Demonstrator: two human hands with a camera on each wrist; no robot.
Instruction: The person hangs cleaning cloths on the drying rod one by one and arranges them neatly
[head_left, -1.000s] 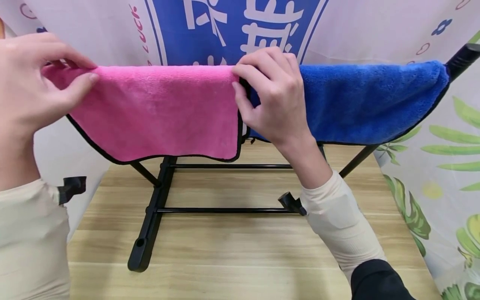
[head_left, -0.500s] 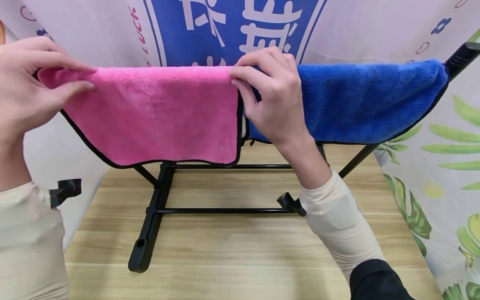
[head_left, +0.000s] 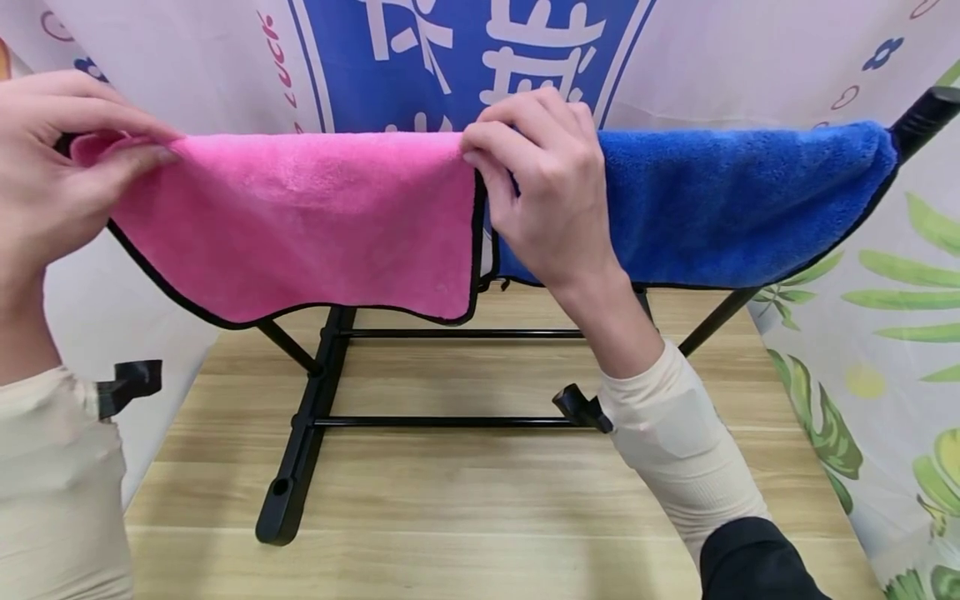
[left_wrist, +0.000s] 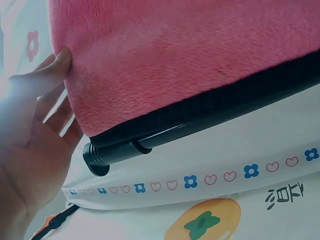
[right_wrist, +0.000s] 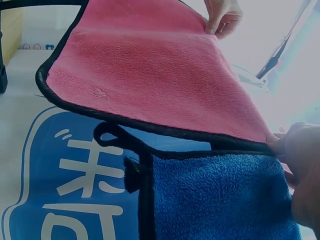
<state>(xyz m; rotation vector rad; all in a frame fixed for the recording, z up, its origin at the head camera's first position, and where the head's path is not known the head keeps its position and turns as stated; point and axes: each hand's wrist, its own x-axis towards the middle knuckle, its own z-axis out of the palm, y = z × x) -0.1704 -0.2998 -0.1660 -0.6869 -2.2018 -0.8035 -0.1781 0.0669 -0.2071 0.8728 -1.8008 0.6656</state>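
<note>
A pink towel [head_left: 315,225] with black edging hangs folded over the top bar of a black rack [head_left: 288,475]. My left hand [head_left: 52,171] pinches the fold at its left end between thumb and fingers. My right hand [head_left: 551,183] pinches the fold at the right end, beside a blue towel [head_left: 742,208] draped over the same bar. In the left wrist view, the black rail [left_wrist: 170,137] shows under the pink towel's edge. A black loop [right_wrist: 112,135] sits at the blue towel's corner in the right wrist view.
The rack stands on a wooden table [head_left: 450,500] with lower crossbars near the tabletop. A printed curtain [head_left: 712,58] hangs behind, and leaf-patterned cloth [head_left: 892,333] hangs at the right. Black wrist mounts [head_left: 135,387] stick out from my sleeves.
My left hand has shifted slightly left, drawing the pink towel's left end with it. The towel's lower hem dipped, then rose again. My right hand stays almost in place.
</note>
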